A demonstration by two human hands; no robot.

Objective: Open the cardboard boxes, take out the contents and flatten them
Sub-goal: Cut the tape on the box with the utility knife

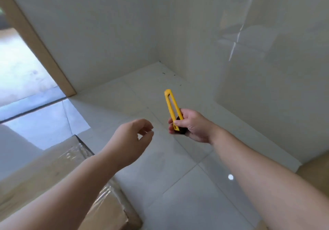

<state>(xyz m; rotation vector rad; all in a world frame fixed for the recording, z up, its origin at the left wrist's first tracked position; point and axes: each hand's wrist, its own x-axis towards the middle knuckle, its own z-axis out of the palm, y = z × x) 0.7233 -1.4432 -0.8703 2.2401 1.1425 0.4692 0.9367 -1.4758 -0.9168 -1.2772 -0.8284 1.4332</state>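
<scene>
A brown cardboard box (44, 169) sealed with shiny clear tape fills the lower left, partly under my left forearm. My right hand (193, 125) grips a yellow utility knife (172, 107) by its black lower end, the yellow body pointing up and away; no blade shows. My left hand (131, 140) hovers in the air to the left of the knife, fingers loosely curled, holding nothing. A gap separates the two hands.
Pale glossy floor tiles (187, 185) spread ahead to a room corner with white walls. A wooden door frame (37, 49) stands at the left with a bright doorway beyond it. A brown surface (316, 174) shows at the right edge.
</scene>
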